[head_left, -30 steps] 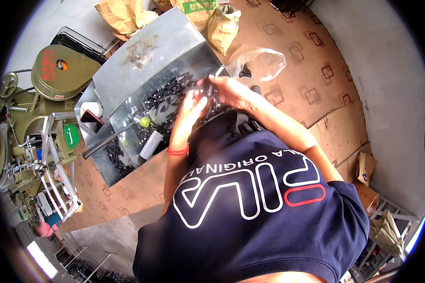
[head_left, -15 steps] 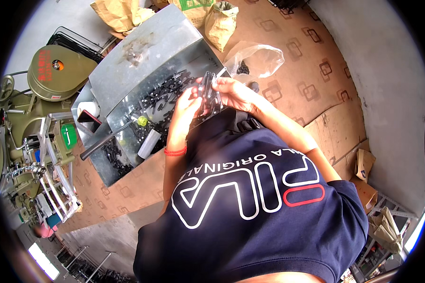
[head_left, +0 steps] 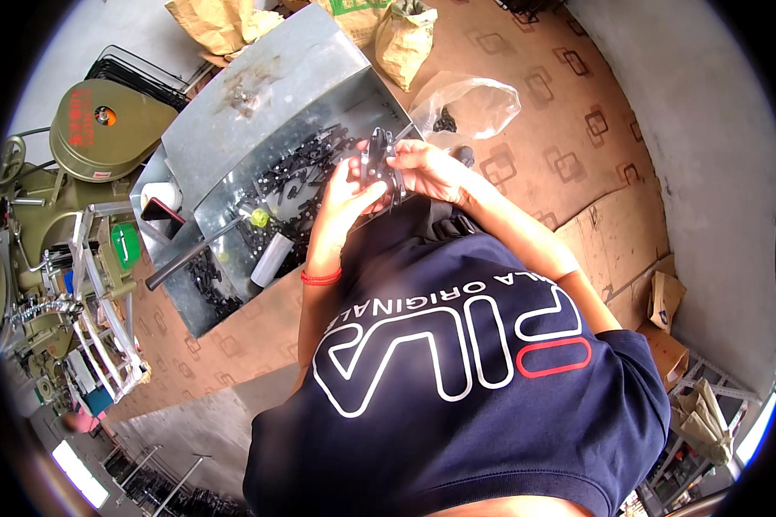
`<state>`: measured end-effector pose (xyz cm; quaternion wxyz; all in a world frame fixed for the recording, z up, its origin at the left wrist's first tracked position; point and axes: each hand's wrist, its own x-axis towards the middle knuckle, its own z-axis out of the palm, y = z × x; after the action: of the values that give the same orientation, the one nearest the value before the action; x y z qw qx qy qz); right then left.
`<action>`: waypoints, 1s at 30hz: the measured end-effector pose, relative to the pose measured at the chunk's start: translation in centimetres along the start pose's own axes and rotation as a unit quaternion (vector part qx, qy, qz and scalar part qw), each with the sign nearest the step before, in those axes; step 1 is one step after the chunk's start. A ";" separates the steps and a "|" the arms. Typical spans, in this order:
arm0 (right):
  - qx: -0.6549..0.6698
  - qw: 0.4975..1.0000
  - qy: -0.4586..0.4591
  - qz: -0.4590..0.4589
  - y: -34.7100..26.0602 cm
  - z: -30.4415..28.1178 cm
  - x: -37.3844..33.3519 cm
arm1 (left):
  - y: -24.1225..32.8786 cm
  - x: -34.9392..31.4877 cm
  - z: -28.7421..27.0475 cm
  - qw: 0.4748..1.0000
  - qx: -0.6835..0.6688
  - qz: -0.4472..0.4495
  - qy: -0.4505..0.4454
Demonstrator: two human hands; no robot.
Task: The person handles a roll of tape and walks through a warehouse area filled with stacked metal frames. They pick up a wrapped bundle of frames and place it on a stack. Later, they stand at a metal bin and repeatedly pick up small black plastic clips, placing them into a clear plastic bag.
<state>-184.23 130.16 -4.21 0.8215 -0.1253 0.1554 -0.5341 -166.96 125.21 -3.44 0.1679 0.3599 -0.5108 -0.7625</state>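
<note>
Close to the camera, both hands meet in front of the chest over the near edge of the grey sheet-metal tray. The left hand, with a red band at the wrist, and the right hand together hold a small black metal part; the fingers of both are closed on it, thumbs on top. It stands upright between them, above the tray and not in it. Just behind, many loose black metal pieces lie heaped in the tray's lower section, so I judge that most of the pile remains to be handled. A clear plastic bag near the tray's right corner holds only a few dark pieces. Farther off, brown paper sacks stand on the floor.
</note>
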 end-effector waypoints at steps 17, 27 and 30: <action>-0.002 1.000 -0.002 0.001 0.3 -1.3 0.5 | 0.7 -0.3 0.0 0.999 -0.018 -0.022 0.022; 0.005 0.999 0.051 -0.018 0.3 -0.6 0.5 | 0.3 -0.6 0.0 0.998 -0.045 -0.025 0.030; 0.016 0.997 0.079 -0.014 0.3 0.0 0.4 | 0.1 -0.7 0.0 0.997 -0.065 -0.032 0.038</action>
<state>-183.85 129.86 -4.39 0.8013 -0.0717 0.2091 -0.5560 -166.45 125.58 -3.04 0.1860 0.3928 -0.4418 -0.7848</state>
